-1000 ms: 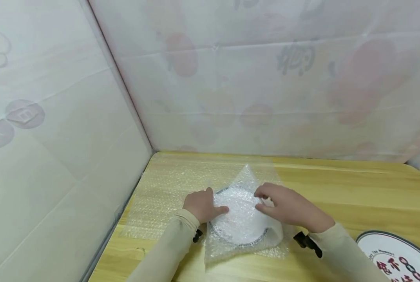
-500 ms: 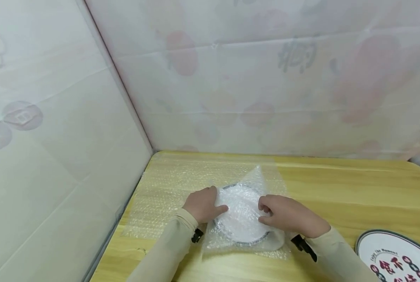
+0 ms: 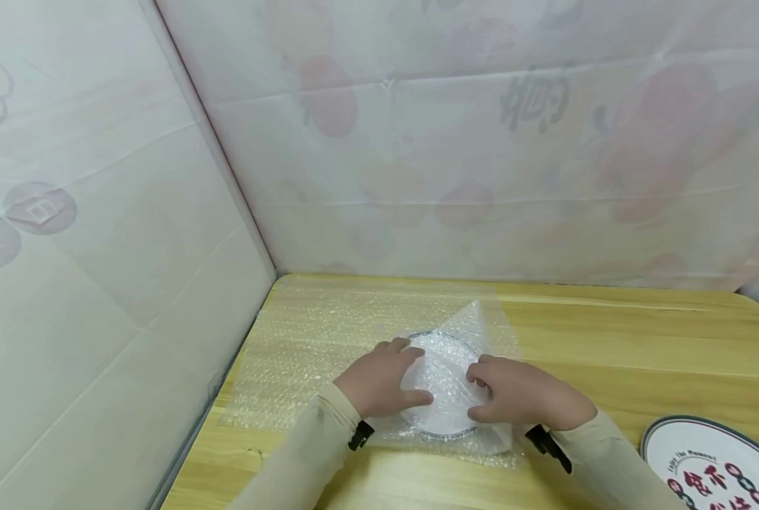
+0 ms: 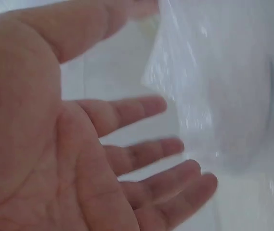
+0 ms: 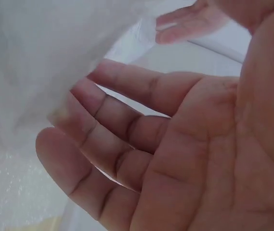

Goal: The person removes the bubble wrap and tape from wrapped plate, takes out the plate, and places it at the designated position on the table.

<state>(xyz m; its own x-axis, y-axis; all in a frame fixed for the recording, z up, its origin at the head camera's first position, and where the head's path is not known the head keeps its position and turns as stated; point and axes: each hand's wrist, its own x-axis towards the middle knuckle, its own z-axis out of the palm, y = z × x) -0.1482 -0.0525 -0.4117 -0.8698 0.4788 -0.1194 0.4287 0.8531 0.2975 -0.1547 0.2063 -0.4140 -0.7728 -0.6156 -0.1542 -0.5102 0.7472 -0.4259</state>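
Note:
A round white plate (image 3: 443, 421) with a dark patterned rim lies on the table, wrapped in bubble wrap (image 3: 471, 322) with a corner pointing up at the back. My left hand (image 3: 379, 379) is at the plate's left side, fingers spread over the wrap; in the left wrist view its fingers (image 4: 141, 149) are nearly straight beside the wrap's edge. At the right side is my right hand (image 3: 522, 389), thumb apart from its gently bent fingers. Those fingers (image 5: 112, 139) touch the wrap in the right wrist view, which hides some fingertips.
A large flat bubble wrap sheet (image 3: 290, 354) covers the back left of the wooden table (image 3: 609, 333) and runs beneath the wrapped plate. A bigger plate (image 3: 672, 443) with a dark green rim and red lettering sits at the front right. Printed fabric walls (image 3: 418, 156) stand behind and left.
My left hand has moved right, further over the wrapped plate. My right hand has come down slightly and stays at the right side. The wrap's raised corner has shifted right.

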